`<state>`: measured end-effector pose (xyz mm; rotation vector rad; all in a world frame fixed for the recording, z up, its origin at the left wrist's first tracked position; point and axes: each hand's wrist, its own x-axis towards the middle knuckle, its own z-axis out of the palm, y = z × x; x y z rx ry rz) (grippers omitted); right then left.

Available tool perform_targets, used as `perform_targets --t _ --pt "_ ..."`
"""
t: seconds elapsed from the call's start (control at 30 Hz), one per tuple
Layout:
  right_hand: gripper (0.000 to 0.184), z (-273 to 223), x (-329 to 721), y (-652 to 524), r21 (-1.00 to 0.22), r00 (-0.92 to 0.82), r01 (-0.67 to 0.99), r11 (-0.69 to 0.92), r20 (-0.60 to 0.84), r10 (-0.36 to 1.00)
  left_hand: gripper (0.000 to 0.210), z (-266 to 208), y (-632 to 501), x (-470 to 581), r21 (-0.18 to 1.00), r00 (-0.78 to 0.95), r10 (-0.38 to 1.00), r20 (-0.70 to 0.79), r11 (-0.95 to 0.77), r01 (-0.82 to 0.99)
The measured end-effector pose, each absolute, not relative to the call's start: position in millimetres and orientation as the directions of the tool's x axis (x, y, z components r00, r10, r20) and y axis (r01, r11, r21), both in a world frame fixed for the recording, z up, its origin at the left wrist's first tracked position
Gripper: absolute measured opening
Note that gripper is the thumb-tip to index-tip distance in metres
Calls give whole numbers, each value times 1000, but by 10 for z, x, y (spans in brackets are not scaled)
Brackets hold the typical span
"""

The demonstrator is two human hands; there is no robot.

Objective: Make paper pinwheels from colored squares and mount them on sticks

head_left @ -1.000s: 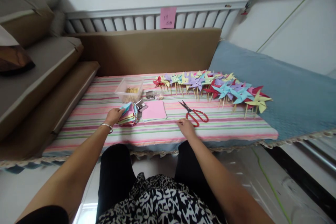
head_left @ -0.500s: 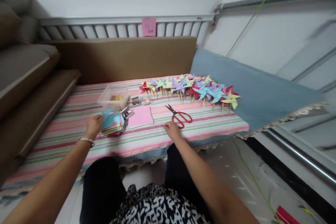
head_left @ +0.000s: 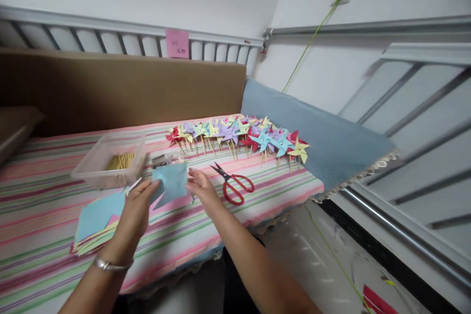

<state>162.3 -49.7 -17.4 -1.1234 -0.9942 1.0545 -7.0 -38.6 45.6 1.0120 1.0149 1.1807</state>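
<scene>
Left hand (head_left: 136, 208) is pinching a light-blue square paper sheet (head_left: 171, 184) at its left edge, grip narrow; the sheet is hanging over a pink square paper pile (head_left: 178, 203). Right hand (head_left: 200, 186) is curling its fingers at the sheet's right edge; cannot tell if they are gripping or only touching.

Main risk: the sheet is probably relying mostly on the left pinch, so a weak hold or uneven pull could be bending, creasing or dropping it. Multi-coloured paper stack (head_left: 97, 216) is lying fanned just beside the left wrist; a brush from the forearm could be scattering it. Red-handled metal scissors (head_left: 233, 186) are lying with blades apart, near the right hand; a careless sideways swing could be catching the tips. Clear plastic box (head_left: 88, 169) is holding thin wooden sticks (head_left: 120, 162) behind the left hand; a knock might be spilling them.
</scene>
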Motion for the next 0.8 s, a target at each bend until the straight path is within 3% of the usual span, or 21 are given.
perform_targets --t 0.07,0.17,0.33,0.43,0.53,0.8 --pt "60 -78 1618 -358 -880 115 -473 42 -14 993 29 369 -278 41 938 126 981 -144 176 -298" --pt "51 -16 1610 -219 -737 -18 -667 -104 -123 992 23 275 -108 107 888 135 970 -203 240 -391" --pt "33 -63 1434 -124 -724 1 -666 -179 -241 971 22 150 62 130 839 123 962 -244 273 -471" --pt "32 -98 1329 -134 -749 31 -634 -191 -272 962 24 93 129 78 816 81 949 -305 304 -491" --pt "31 -123 1307 -168 -780 23 -590 -211 -278 960 24 69 184 -15 813 55 961 -269 258 -522" --pt "30 -152 1330 -197 -800 2 -560 -216 -262 965 21 94 183 -113 814 126 956 -264 290 -503"
